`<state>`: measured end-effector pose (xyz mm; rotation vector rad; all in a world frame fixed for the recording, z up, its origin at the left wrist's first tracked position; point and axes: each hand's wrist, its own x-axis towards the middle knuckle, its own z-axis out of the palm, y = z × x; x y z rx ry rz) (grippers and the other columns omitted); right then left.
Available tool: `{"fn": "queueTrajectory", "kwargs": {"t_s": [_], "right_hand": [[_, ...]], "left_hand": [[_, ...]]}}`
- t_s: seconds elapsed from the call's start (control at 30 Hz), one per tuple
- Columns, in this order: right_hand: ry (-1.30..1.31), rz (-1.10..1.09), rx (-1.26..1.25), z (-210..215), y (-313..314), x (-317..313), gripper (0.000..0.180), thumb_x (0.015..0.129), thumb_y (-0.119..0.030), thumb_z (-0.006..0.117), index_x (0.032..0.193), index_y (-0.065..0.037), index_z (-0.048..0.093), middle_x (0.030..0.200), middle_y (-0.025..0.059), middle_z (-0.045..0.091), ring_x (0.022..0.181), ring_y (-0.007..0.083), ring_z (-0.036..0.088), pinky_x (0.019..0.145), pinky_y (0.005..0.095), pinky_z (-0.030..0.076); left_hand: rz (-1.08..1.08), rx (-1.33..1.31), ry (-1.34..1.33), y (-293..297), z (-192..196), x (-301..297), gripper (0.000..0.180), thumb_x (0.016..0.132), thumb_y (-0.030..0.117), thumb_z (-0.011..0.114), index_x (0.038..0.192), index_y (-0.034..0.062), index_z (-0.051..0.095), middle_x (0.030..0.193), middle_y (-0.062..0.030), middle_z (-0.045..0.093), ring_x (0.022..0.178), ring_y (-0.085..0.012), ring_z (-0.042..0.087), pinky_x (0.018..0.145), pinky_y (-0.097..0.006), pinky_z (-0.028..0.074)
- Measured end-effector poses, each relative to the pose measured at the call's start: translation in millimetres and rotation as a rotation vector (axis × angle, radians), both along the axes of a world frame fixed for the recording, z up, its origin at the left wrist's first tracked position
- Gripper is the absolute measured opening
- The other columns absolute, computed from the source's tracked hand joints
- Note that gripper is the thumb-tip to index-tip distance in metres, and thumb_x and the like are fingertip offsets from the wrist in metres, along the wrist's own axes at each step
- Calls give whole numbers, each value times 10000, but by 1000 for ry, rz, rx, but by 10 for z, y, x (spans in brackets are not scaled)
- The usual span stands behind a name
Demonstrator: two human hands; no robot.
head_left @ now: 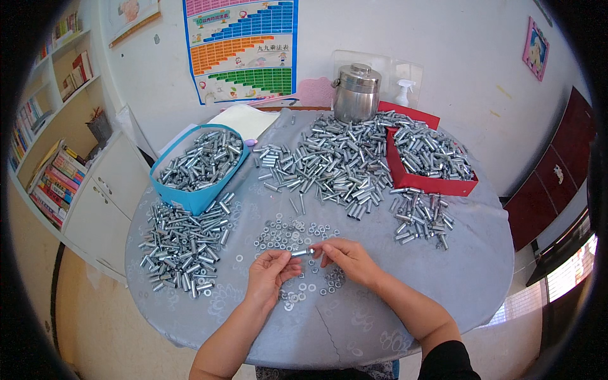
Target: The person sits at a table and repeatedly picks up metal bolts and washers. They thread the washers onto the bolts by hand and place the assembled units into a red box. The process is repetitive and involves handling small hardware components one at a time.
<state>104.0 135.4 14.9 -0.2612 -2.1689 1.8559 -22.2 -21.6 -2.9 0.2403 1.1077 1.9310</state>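
Observation:
My left hand (269, 273) and my right hand (349, 259) meet over the near middle of a round table (468, 278) with a grey patterned cloth. Together they hold a short silver metal sleeve bolt (303, 252) lying sideways, one hand pinching each end. Several small washers and nuts (288, 235) lie scattered on the cloth right under and beyond my hands. A large heap of the same silver metal pieces (335, 161) covers the middle of the table farther back.
A blue bin (190, 197) of metal pieces stands at back left, with a loose pile (180, 244) beside it. A red box (437, 183) holds more at back right, a small pile (421, 218) before it. A steel canister (356, 93) stands by the wall. White cabinets and bookshelves are left.

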Motion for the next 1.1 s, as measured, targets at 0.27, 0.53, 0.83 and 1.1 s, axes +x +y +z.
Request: {"fn": "queueTrajectory", "kwargs": {"t_s": [0.27, 0.53, 0.83, 1.1], "right_hand": [[-84, 26, 0, -98, 79, 15, 347, 941, -268, 377, 1068, -11, 573, 924, 49, 577, 772, 118, 540, 714, 248, 438], [77, -69, 221, 32, -37, -4, 243, 875, -179, 519, 1071, -51, 585, 993, 57, 599, 878, 149, 563, 755, 270, 446], [1, -318, 614, 75, 458, 63, 219, 775, -119, 610, 982, -49, 611, 937, 110, 609, 849, 249, 589, 735, 307, 463], [-337, -1116, 1032, 35, 1504, 753, 93, 704, -69, 568, 786, -52, 607, 824, 138, 601, 795, 305, 583, 685, 402, 457]], "left_hand": [[15, -10, 25, 5, -3, 13, 95, 837, 87, 571, 894, 13, 548, 843, -157, 622, 688, -207, 627, 625, -293, 545], [-42, -41, 252, 46, 58, 143, 92, 820, 29, 572, 901, -6, 544, 840, -151, 624, 716, -207, 631, 656, -301, 546], [-28, -57, 298, 47, 113, 102, 172, 865, 89, 516, 1004, -10, 544, 875, -158, 620, 776, -197, 615, 640, -310, 544], [24, -94, 256, 33, 68, 35, 171, 863, 101, 525, 998, -1, 553, 862, -146, 623, 686, -170, 603, 597, -298, 540]]}}
